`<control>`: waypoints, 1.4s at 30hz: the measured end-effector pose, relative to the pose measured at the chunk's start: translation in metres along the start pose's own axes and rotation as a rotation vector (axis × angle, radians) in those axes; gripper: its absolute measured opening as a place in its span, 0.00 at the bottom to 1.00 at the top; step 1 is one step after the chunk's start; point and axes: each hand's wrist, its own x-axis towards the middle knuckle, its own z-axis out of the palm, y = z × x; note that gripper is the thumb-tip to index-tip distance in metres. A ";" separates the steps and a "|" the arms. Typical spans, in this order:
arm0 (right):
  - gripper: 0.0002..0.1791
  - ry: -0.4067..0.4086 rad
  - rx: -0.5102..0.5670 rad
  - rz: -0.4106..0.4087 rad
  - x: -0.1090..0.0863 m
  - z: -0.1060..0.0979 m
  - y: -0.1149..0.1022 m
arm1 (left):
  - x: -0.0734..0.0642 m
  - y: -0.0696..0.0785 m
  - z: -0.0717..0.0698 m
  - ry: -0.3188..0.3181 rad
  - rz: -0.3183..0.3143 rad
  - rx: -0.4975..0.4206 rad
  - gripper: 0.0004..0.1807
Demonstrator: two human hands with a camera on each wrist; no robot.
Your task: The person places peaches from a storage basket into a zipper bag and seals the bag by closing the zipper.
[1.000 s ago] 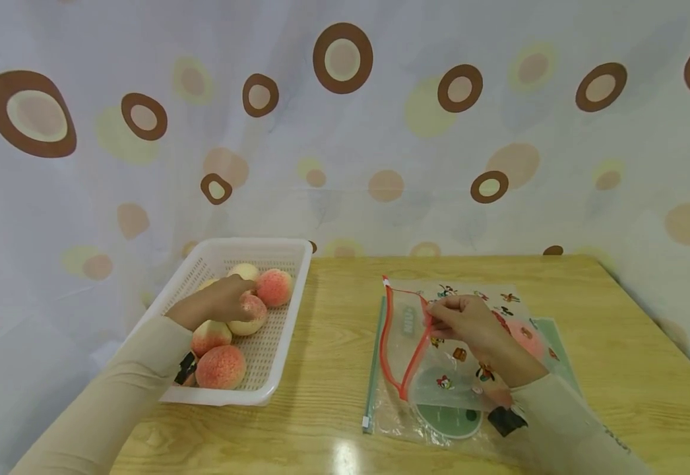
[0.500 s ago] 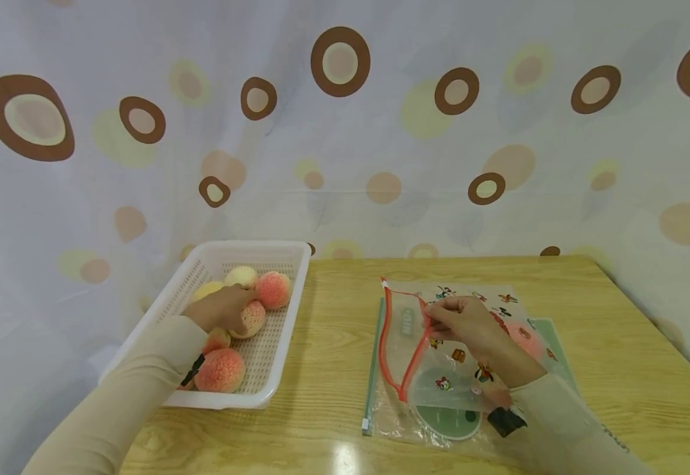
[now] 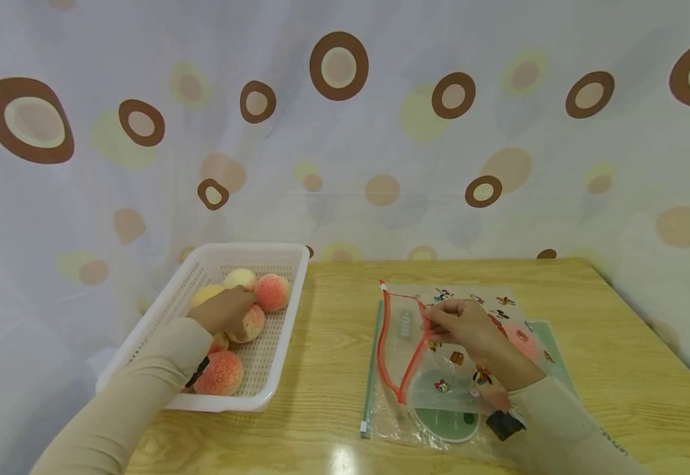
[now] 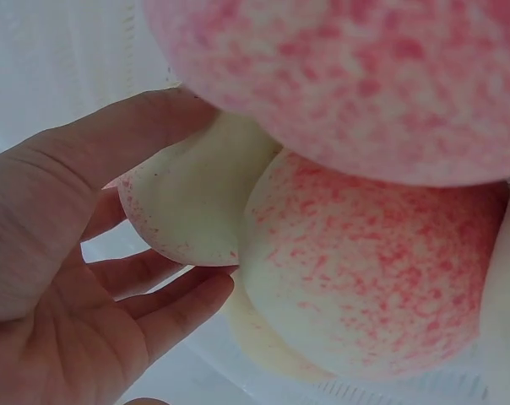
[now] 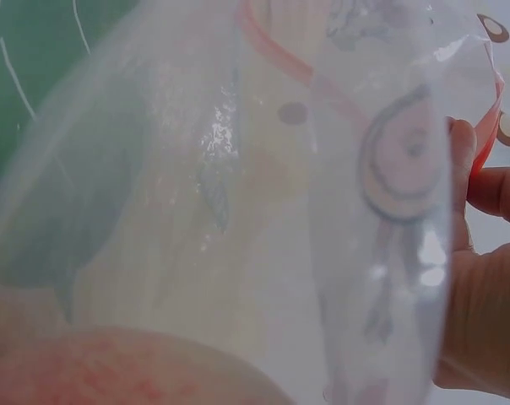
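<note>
In the white basket, my left hand grips a peach, pale with a pink blush. Its thumb lies over the top and its fingers curl below, as the left wrist view shows. Other peaches press close around it. At right, my right hand pinches the red zip edge of a clear plastic zip bag printed with cartoon figures. The bag's mouth gapes toward the basket. Through its film in the right wrist view shows a rounded, pink-speckled peach.
A green-edged zip bag lies flat on the wooden table under the red-edged one. A pink-red peach sits near the basket's front, another by its right wall. A patterned curtain hangs behind the table.
The left hand has shifted slightly to the right among the peaches, its fingers settling around one. The right hand keeps holding the bag's edge. The whole view has tilted slightly.
</note>
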 end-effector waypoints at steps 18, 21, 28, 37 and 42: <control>0.10 0.001 -0.005 -0.003 -0.001 0.000 -0.001 | 0.000 -0.007 -0.001 0.068 0.054 -0.015 0.28; 0.09 0.001 0.005 0.004 -0.001 0.000 -0.001 | -0.001 -0.010 -0.002 0.066 0.042 -0.024 0.30; 0.10 0.007 0.007 0.014 0.000 0.000 0.000 | -0.006 -0.015 -0.013 0.163 0.129 -0.043 0.31; 0.11 -0.004 0.001 0.008 0.001 -0.002 0.003 | -0.017 -0.013 -0.030 0.285 0.117 -0.088 0.38; 0.10 -0.006 0.007 0.016 0.002 -0.003 0.003 | -0.026 -0.004 -0.039 0.357 0.075 -0.134 0.39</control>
